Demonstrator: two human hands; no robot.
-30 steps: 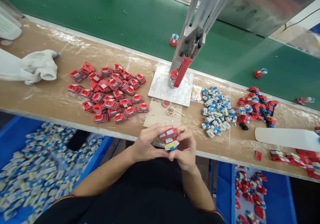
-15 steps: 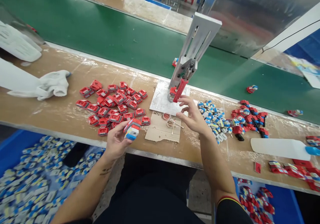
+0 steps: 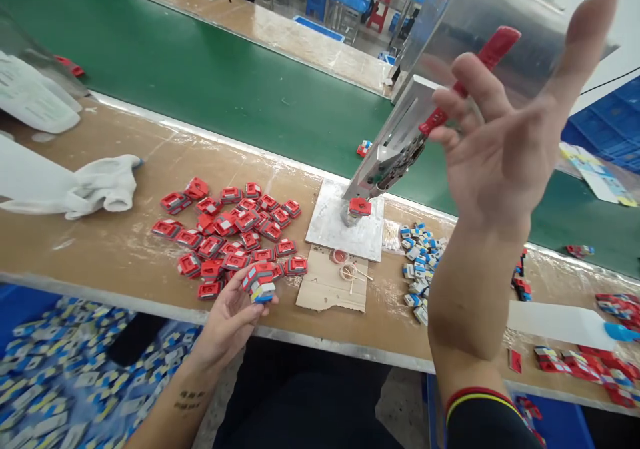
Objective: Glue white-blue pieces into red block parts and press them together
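Note:
In my left hand point(image 3: 227, 329) is a small red toy vehicle piece point(image 3: 260, 281) with white, yellow and blue parts, held between thumb and fingers above the table's front edge. My right hand point(image 3: 500, 142) is raised at the right, palm showing, thumb stretched out and fingers apart. Its fingers overlap the red lever handle point(image 3: 500, 45) of a metal toggle press point(image 3: 400, 155); whether they press on it I cannot tell. The handle points up. Below the press, a red piece point(image 3: 359, 207) sits on a holder on the metal base plate point(image 3: 320, 219).
Several red toy parts point(image 3: 235, 225) lie left of the press; white-blue parts point(image 3: 417, 262) lie to the right. Cardboard point(image 3: 320, 289) with cotton swabs lies in front. A green conveyor belt point(image 3: 225, 82) runs behind. White gloves point(image 3: 103, 182) and a bottle point(image 3: 555, 322) flank the work area.
My right hand has risen up and right from beside the press. The red handle has swung from down to up, exposing the red piece below. My left hand still holds its toy piece.

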